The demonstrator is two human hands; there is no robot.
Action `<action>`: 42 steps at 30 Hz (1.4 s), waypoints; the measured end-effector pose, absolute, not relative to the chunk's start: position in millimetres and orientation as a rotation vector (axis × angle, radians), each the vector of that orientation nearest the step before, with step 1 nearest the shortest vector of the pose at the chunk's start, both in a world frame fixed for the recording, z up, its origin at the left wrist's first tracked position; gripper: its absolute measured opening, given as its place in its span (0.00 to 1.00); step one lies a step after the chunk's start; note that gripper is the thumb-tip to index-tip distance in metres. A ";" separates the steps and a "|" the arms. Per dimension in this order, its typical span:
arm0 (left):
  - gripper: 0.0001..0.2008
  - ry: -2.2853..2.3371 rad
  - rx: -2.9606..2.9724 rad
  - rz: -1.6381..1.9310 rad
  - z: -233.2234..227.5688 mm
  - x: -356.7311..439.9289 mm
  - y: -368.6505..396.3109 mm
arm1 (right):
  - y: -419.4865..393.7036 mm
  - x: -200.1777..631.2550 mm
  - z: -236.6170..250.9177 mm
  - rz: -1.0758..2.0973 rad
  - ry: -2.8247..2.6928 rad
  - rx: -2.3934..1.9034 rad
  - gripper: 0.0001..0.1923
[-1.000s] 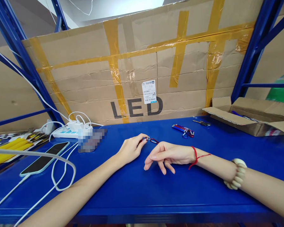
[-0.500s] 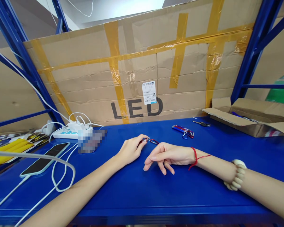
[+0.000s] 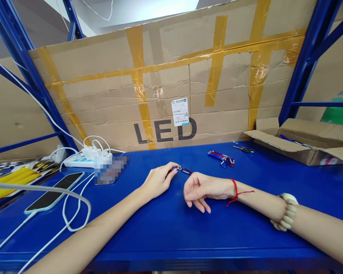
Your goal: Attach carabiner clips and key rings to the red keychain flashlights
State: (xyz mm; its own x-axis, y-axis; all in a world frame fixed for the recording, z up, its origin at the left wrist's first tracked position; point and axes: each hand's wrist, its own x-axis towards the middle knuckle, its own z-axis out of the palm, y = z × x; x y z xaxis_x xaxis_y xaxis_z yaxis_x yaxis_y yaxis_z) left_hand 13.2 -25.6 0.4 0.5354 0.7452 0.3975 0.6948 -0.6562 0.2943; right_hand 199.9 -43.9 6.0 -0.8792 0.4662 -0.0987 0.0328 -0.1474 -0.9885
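Note:
My left hand (image 3: 158,180) pinches a red keychain (image 3: 185,171) with a silver end and a small red carabiner, over the blue tabletop (image 3: 160,236). Most of the keychain's body is hidden behind my fingers and thumb. Just to the right, my right hand (image 3: 198,192) hangs loosely curled, its fingers apart and nothing visible in them. The red carabiner ends close to its knuckles; whether they touch I cannot tell. Further back on the right lies a small pile of blue and red keychains (image 3: 221,156) with carabiners.
A key (image 3: 244,149) lies behind the pile. An open cardboard box (image 3: 300,152) stands at the right. On the left are a phone (image 3: 55,192) on a cable, a power strip (image 3: 82,158) and loose white cables. A large cardboard sheet (image 3: 165,87) closes off the back.
My right hand's fingers have curled in and drawn slightly to the right, away from below the keychain. My left hand has stayed in place with the keychain.

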 end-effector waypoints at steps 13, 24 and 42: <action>0.12 1.254 2.670 0.768 -1.2 13.7 -24.6 | -44.6 198.4 5.4 2.019 -1.876 -0.579 0.11; 0.12 1.257 2.657 0.756 -0.5 13.4 -24.5 | -42.4 199.2 2.4 2.059 -1.824 -0.597 0.10; 0.12 1.257 2.669 0.770 0.2 13.3 -25.5 | -41.0 200.4 0.4 2.101 -1.872 -0.587 0.10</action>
State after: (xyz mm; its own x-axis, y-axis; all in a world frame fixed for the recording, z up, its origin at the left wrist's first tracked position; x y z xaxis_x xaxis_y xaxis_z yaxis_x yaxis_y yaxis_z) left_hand 13.3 -25.5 0.2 0.5334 0.7437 0.4029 0.6970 -0.6563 0.2888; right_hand 200.4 -41.0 0.4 -0.8827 0.4539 -0.1219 0.0690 -0.1314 -0.9889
